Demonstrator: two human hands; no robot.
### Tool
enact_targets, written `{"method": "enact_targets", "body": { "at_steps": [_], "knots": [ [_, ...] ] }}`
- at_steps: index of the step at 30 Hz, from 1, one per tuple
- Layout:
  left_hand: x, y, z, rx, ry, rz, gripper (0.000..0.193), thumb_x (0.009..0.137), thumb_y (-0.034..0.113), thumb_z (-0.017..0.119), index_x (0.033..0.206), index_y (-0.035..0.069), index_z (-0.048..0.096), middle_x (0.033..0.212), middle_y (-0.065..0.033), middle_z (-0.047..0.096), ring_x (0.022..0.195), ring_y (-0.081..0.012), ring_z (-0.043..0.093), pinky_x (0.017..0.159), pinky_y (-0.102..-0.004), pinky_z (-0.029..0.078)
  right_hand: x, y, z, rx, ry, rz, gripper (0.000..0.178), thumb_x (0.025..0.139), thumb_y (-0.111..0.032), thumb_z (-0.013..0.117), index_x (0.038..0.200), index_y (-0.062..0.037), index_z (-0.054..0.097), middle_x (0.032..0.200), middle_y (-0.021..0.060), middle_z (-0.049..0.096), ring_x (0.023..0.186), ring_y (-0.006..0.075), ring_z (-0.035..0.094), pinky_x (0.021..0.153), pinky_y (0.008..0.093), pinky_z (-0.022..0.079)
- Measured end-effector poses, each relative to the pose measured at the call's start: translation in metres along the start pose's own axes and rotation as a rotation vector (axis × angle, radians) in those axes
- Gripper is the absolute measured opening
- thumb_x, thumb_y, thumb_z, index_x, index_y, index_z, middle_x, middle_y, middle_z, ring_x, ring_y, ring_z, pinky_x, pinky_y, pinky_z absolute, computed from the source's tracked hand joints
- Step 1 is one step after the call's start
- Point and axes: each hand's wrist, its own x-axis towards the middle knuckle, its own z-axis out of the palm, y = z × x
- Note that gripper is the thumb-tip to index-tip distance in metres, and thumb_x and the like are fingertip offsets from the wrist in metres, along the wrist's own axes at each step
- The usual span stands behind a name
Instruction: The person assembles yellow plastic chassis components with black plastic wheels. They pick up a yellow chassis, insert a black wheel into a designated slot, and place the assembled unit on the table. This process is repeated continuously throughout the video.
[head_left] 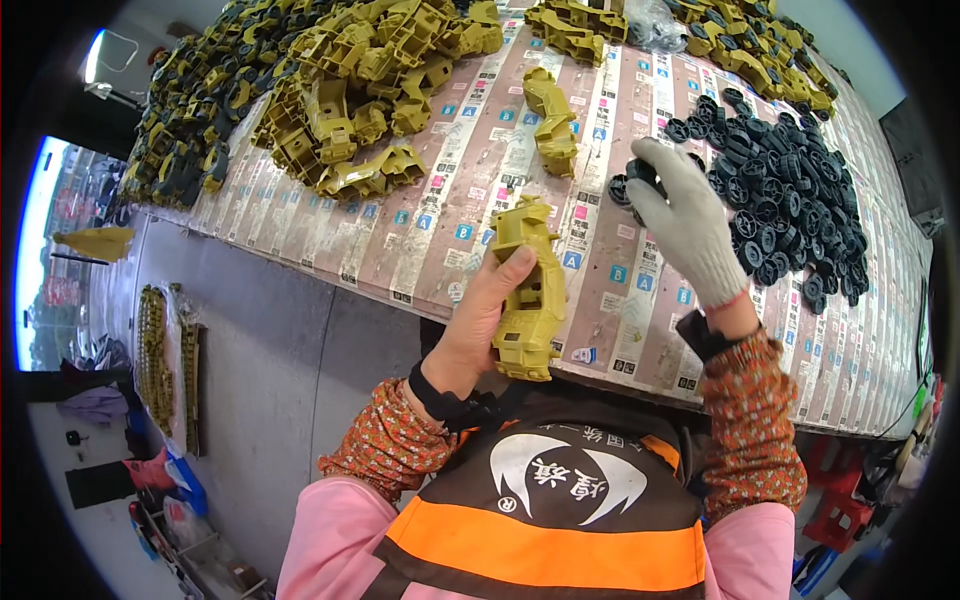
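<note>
Yellow shell (531, 318) gripped by left hand (474, 325) at worktop's (372, 284) near edge; black wheel (644, 174) pinched by gloved right hand (692, 222).

The pale pinkish-brown printed sheeting on the desk (430, 265) carries repeating bands of lettering—blue squares (463, 231) each bearing a single white Latin capital, small pink squares (581, 212), rows of black East Asian characters, and finer print too small to make out. On the black cloth apron with a broad orange band (545, 548), a white emblem (520, 463) of two curved, pointed shapes frames white Chinese characters—with a small circled letter beside it and another line of characters above, partly lost in the folds.
</note>
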Motion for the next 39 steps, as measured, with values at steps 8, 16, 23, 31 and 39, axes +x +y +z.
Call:
{"method": "enact_targets", "body": {
  "at_steps": [8,16,23,31,39],
  "knots": [
    [0.000,-0.017,0.021,0.173,-0.115,0.026,0.068,0.104,0.034,0.074,0.157,0.015,0.036,0.126,-0.0035,0.062,0.108,-0.0135,0.066,0.089,-0.0331,0.061,-0.076,-0.057,-0.010,0.824,-0.229,0.487,0.041,0.106,-0.017,0.060,0.144,-0.0018,0.061,0.112,0.0058,0.069,0.092,0.0095,0.064,0.080,0.0268,0.055],
    [0.002,-0.035,0.035,0.470,-0.144,0.330,0.085,0.102,0.022,0.076,0.165,0.016,0.020,0.146,-0.0087,0.051,0.129,-0.0203,0.057,0.110,-0.0378,0.049,-0.102,-0.056,0.004,0.683,-0.099,0.416,0.047,0.106,-0.013,0.056,0.151,0.0003,0.054,0.115,0.0166,0.072,0.096,0.0204,0.071,0.086,0.0349,0.058],
    [0.000,-0.045,0.031,0.906,-0.222,0.477,0.089,0.099,0.015,0.077,0.163,0.013,0.016,0.150,-0.0147,0.047,0.137,-0.0253,0.052,0.116,-0.0412,0.043,-0.122,-0.044,0.012,0.260,-0.078,0.123,0.067,0.090,-0.005,0.060,0.156,0.0017,0.046,0.116,0.0345,0.070,0.105,0.0478,0.072,0.090,0.0504,0.057],
    [0.012,-0.042,0.022,0.876,-0.196,0.533,0.085,0.098,0.017,0.080,0.160,0.012,0.022,0.143,-0.0144,0.054,0.130,-0.0268,0.059,0.110,-0.0412,0.048,-0.091,-0.049,-0.004,0.181,-0.203,0.122,0.056,0.086,-0.012,0.063,0.141,-0.0006,0.058,0.101,0.0291,0.073,0.097,0.0484,0.072,0.086,0.0519,0.058],
    [0.018,-0.014,0.021,0.169,0.006,0.161,0.063,0.103,0.021,0.075,0.153,0.017,0.037,0.125,-0.0020,0.062,0.108,-0.0142,0.066,0.089,-0.0336,0.061,-0.017,0.019,0.002,-0.541,-0.044,0.038,0.026,0.094,-0.026,0.066,0.105,-0.0035,0.071,0.086,0.0201,0.069,0.090,0.0396,0.073,0.081,0.0502,0.059]
  ]
}}
